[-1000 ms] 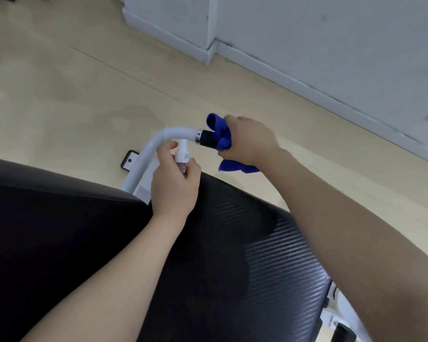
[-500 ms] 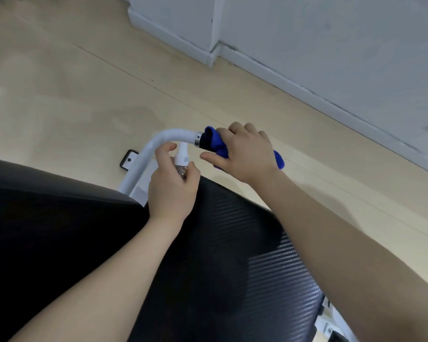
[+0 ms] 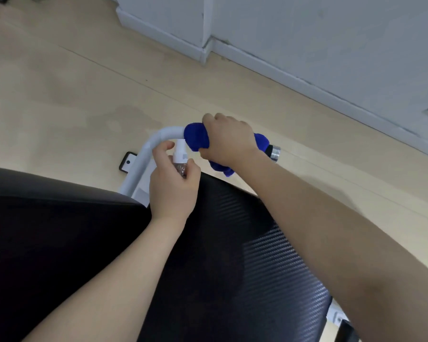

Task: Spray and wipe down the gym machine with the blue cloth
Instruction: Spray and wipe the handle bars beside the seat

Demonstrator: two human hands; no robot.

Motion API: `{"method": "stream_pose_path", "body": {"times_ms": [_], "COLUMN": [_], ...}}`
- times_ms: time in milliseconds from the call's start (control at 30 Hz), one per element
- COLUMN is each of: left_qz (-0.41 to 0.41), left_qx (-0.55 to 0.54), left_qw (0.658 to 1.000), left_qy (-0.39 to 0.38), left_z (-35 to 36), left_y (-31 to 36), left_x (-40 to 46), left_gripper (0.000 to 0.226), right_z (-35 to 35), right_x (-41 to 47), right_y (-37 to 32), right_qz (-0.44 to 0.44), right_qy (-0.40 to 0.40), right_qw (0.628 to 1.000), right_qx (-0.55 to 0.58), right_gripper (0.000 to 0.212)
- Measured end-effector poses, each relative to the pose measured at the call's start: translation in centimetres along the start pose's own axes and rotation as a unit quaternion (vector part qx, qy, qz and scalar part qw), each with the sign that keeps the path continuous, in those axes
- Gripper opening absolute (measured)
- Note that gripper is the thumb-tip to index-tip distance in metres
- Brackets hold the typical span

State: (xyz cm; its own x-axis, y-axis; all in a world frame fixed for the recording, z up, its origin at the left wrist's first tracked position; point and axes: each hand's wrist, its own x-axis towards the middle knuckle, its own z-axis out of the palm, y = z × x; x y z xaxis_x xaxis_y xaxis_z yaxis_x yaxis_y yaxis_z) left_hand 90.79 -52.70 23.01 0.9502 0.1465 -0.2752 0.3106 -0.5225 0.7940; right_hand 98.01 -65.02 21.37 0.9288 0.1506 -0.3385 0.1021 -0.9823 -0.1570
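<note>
a gym room: padded machine seat [image 3: 232,255], white tube frame [image 3: 143,159], bare floor [image 3: 59,82].

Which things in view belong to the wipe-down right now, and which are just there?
In the job:
blue cloth, wrapped round the handle under the right hand
spray bottle, held in the left hand
white handle tube with its metal end cap
black padded seat

Just there:
black and white bracket on the floor
white skirting board
</note>
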Motion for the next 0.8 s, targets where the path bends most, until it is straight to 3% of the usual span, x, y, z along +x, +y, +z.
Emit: {"method": "stream_pose_path", "body": {"times_ms": [167, 400, 533, 667, 800], "left_qz": [0.017, 0.023, 0.001, -0.003, -0.039], "left_qx": [-0.001, 0.018, 0.007, 0.002, -0.025], "left_qw": [1.0, 0.999, 1.0, 1.0, 0.999], "left_qy": [0.001, 0.014, 0.013, 0.008, 0.001], "left_z": [0.0, 0.4, 0.2, 0.2, 0.1], "left_y": [-0.1, 0.2, 0.2, 0.4, 0.2], "left_x": [-0.1, -0.2, -0.3, -0.3, -0.4], "left_gripper": [0.03, 0.029, 0.031, 0.028, 0.032], "right_z": [0.0, 0.9, -0.7, -3.2, -2.5], "right_x": [-4.7, 0.0, -1.7, -3.6, -6.0], "right_y": [3.5, -0.1, 3.0, 7.6, 9.5], "right_qz": [0.061, -0.023, 0.066, 0.166, 0.202], "right_qy": [0.059, 0.028, -0.059, -0.183, -0.17], "right_qw": [0.994, 0.995, 0.995, 0.949, 0.932], "right_qx": [-0.062, -0.091, 0.043, 0.199, 0.247], "right_gripper": [0.03, 0.028, 0.03, 0.033, 0.026]}}
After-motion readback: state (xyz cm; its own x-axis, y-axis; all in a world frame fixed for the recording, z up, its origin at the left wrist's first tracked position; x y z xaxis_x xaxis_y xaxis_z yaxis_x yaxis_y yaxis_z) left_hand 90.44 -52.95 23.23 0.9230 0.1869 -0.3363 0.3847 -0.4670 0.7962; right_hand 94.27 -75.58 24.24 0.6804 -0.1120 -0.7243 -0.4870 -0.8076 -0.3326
